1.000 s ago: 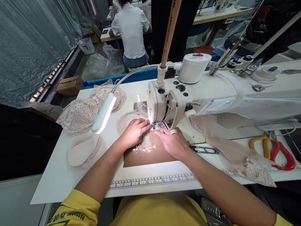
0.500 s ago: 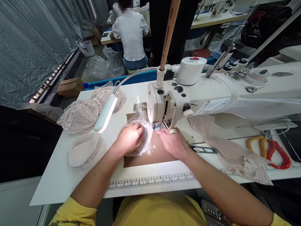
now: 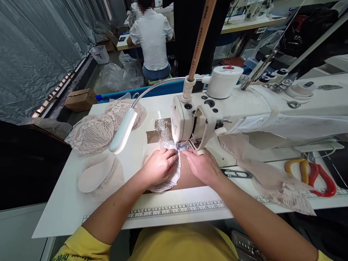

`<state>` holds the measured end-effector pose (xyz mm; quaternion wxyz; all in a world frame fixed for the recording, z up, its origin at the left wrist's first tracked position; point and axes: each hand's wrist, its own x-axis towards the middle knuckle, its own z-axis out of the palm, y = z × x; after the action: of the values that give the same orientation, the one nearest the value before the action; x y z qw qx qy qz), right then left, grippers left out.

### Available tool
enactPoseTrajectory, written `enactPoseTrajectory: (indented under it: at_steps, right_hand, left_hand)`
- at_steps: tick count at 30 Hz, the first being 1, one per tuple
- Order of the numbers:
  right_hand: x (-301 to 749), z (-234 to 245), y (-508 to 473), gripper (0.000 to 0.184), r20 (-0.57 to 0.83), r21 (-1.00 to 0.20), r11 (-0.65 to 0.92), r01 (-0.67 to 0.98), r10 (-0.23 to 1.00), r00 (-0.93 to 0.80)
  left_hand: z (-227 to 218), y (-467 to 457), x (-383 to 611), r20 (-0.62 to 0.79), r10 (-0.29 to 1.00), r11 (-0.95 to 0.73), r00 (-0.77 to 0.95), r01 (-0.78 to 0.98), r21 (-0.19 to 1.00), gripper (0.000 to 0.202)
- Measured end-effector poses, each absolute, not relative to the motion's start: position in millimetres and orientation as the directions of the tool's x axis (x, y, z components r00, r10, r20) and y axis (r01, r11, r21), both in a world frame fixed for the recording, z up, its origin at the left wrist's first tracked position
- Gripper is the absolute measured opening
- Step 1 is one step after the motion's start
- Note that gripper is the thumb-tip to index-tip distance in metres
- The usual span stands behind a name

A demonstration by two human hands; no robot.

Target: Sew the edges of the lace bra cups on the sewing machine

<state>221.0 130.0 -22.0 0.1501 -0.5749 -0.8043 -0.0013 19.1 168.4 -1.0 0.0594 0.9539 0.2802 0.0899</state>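
My left hand (image 3: 159, 167) presses down on a white lace cup piece (image 3: 169, 182) lying on the brown patch of the table, just left of the needle. My right hand (image 3: 202, 166) rests flat to the right of the needle, its fingertips touching the piece's edge under the presser foot (image 3: 182, 147). The white sewing machine (image 3: 244, 108) stands over both hands. Its gooseneck lamp (image 3: 122, 130) hangs to the left.
Lace cups (image 3: 91, 134) are piled at the table's far left, and a foam cup (image 3: 95, 177) lies nearer. Thread snips (image 3: 236, 173) lie right of my right hand, beside beige lace fabric (image 3: 274, 185) and red-yellow scissors (image 3: 312, 174). A person in white (image 3: 150, 36) sits ahead.
The lace piece has turned under the foot and swung toward me. My left hand followed it down and right. My right hand barely shifted.
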Motion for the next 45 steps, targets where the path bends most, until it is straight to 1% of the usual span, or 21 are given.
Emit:
enactPoseTrajectory:
  at_steps: [4, 7, 13, 17, 22, 28, 35, 41, 45]
  right_hand:
    - [219, -16, 127, 0.035, 0.185, -0.189, 0.413, 0.891, 0.906, -0.381]
    - [215, -12, 127, 0.034, 0.162, -0.169, 0.423, 0.890, 0.903, -0.398]
    - [211, -12, 130, 0.036, 0.188, -0.128, 0.390, 0.912, 0.912, -0.364]
    - [211, -14, 130, 0.040, 0.229, -0.125, 0.397, 0.909, 0.903, -0.363]
    - [210, -14, 130, 0.038, 0.250, -0.112, 0.402, 0.909, 0.897, -0.366]
    - [209, -13, 131, 0.038, 0.260, -0.120, 0.396, 0.911, 0.898, -0.356]
    - [210, -16, 131, 0.040, 0.272, -0.145, 0.410, 0.900, 0.892, -0.362]
    - [215, -17, 129, 0.031, 0.282, -0.164, 0.443, 0.882, 0.877, -0.388]
    - [217, -17, 129, 0.029, 0.289, -0.191, 0.475, 0.859, 0.863, -0.413]
  left_hand:
    - [-2, 168, 19, 0.127, 0.546, -0.834, 0.828, 0.523, 0.177, 0.039]
    - [-4, 169, 19, 0.124, 0.547, -0.834, 0.828, 0.525, 0.168, 0.041]
    - [-9, 173, 20, 0.155, 0.547, -0.837, 0.823, 0.530, 0.134, 0.043]
    - [-11, 175, 21, 0.182, 0.539, -0.842, 0.822, 0.530, 0.100, 0.039]
    - [-12, 178, 21, 0.212, 0.512, -0.858, 0.832, 0.507, 0.082, 0.036]
    - [-15, 180, 20, 0.247, 0.503, -0.864, 0.828, 0.491, 0.110, 0.033]
    - [-23, 192, 19, 0.298, 0.488, -0.872, 0.820, 0.445, 0.203, 0.031]
    - [-23, 197, 19, 0.348, 0.472, -0.881, 0.810, 0.418, 0.223, 0.028]
    - [-22, 194, 21, 0.364, 0.467, -0.884, 0.806, 0.412, 0.221, 0.028]
